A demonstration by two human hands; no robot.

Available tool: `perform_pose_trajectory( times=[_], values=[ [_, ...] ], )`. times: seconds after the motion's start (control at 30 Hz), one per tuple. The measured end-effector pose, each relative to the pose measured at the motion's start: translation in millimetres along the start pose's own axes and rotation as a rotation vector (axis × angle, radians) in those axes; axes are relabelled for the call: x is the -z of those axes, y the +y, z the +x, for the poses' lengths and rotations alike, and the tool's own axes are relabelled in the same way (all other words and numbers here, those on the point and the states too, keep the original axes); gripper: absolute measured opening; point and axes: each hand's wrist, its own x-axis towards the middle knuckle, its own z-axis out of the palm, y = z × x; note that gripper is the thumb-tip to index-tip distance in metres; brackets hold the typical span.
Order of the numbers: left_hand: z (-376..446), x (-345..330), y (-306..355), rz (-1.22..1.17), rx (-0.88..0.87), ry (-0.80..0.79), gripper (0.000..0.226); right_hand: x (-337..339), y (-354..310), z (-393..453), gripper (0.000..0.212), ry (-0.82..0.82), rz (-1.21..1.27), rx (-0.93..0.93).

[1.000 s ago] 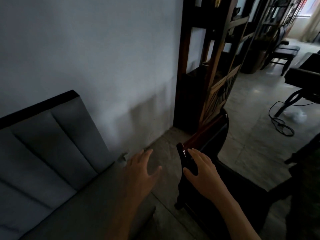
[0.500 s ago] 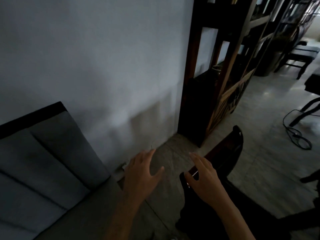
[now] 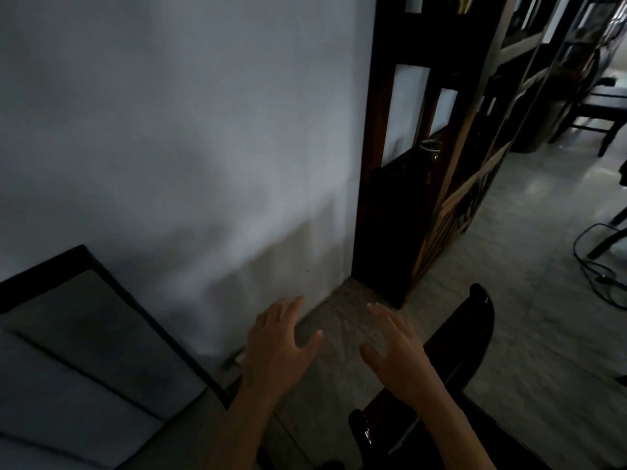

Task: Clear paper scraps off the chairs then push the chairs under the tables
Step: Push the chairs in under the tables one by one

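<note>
Both of my hands hover above the floor (image 3: pixel 339 330), holding nothing: the left hand (image 3: pixel 276 347) has its fingers (image 3: pixel 288 308) spread, and so does the right hand (image 3: pixel 398 359), just above the glossy dark chair (image 3: pixel 475 337). That chair stands beside the wooden shelf (image 3: pixel 441 164), near the wall (image 3: pixel 186 130). Grey sofa cushions (image 3: pixel 84 351) sit to my left. In this dim, blurred view I cannot tell whether the pale speck by the sofa is paper
</note>
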Motion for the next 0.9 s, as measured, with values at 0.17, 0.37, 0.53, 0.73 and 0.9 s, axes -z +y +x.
perform_pose_trajectory(
  times=[0.17,0.37,0.53,0.73,0.9],
  values=[
    [50,-4,1,-0.009,-0.058,-0.024,0.083,0,8,32,0.069,0.052,0.019,-0.046],
    [125,-22,1,-0.021,-0.167,-0.077,0.079,-7,23,79,0.071,0.094,-0.012,-0.155],
    [203,-28,-5,-0.059,-0.293,-0.150,0.068,-17,21,136,0.073,0.151,-0.002,-0.274],
    [284,-31,-4,-0.086,-0.439,-0.245,0.067,-17,12,191,0.071,0.274,0.019,-0.422],
    [328,-52,15,-0.086,-0.571,-0.343,0.068,-9,22,202,0.069,0.392,0.016,-0.528]
  ],
)
